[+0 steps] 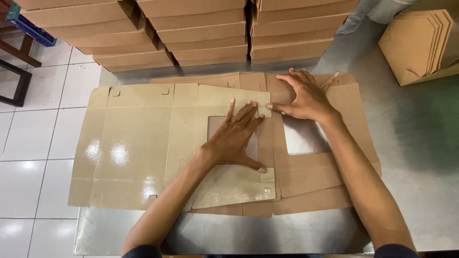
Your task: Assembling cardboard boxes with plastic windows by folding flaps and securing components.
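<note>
Folding step underway, I'd judge: the left hand (234, 138) is lying flat, fingers spread, pressing the window panel of a glossy tan die-cut box blank (143, 143) that's been turned over onto itself, w/ the thumb by the lower corner tab; the right hand (306, 98) is also splayed flat, gripping nothing, pinning a matte brown blank (325, 177) lying partly under the first, thumb touching the folded edge. Both blanks are resting on a brushed steel counter (416, 143), left part overhanging white floor tiles (33, 143). Next move probably needs firm creasing along the score line w/o tearing the cut-out window (306, 138). Surfaces: laminated sheen vs. raw kraft board. Stacks of folded brown boxes (205, 33) are sitting behind; more flat blanks (420, 45) are leaning at far right
</note>
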